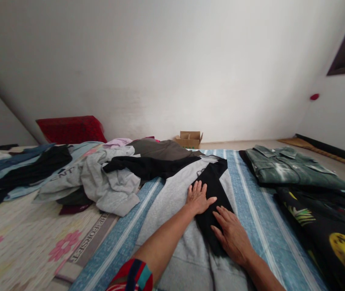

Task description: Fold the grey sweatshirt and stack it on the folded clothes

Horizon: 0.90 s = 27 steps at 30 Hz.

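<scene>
A grey sweatshirt with black sleeves lies spread on a blue striped cloth. Its right-side black sleeve is folded over the front and runs down the body. The other black sleeve stretches out to the left, toward a heap of clothes. My left hand lies flat on the folded sleeve, fingers spread. Just below and to the right, my right hand rests on the sleeve's edge with its fingers extended. Neither hand grips the fabric.
Rumpled grey clothing lies left of the sweatshirt, with jeans and dark garments beyond. At right are a folded green denim garment and a black printed garment. A cardboard box and a red item stand by the wall.
</scene>
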Motion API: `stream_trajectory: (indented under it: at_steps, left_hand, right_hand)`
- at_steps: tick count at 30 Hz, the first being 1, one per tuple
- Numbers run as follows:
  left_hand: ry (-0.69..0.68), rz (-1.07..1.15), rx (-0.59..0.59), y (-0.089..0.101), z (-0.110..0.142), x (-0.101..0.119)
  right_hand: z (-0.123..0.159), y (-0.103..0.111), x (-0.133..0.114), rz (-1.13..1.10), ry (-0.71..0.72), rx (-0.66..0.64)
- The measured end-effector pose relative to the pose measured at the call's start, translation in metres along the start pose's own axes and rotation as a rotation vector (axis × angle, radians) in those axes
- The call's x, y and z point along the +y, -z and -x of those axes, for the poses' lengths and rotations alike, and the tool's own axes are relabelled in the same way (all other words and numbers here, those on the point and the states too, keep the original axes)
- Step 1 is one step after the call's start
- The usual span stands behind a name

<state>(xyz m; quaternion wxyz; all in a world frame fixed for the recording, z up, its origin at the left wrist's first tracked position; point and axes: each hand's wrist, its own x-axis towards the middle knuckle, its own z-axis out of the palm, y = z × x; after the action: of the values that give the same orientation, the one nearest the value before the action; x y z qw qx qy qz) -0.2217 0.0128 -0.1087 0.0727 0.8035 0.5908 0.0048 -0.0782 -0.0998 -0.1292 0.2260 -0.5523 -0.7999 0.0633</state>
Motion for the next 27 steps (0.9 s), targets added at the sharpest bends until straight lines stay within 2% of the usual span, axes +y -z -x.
stream_trajectory:
  at_steps: [27]
  left_hand:
    - [-0.017,-0.012,0.036,-0.0054,-0.0018,-0.0023]
  right_hand:
    - [0.0003,0.0009,-0.0017,0.037,-0.011,-0.027]
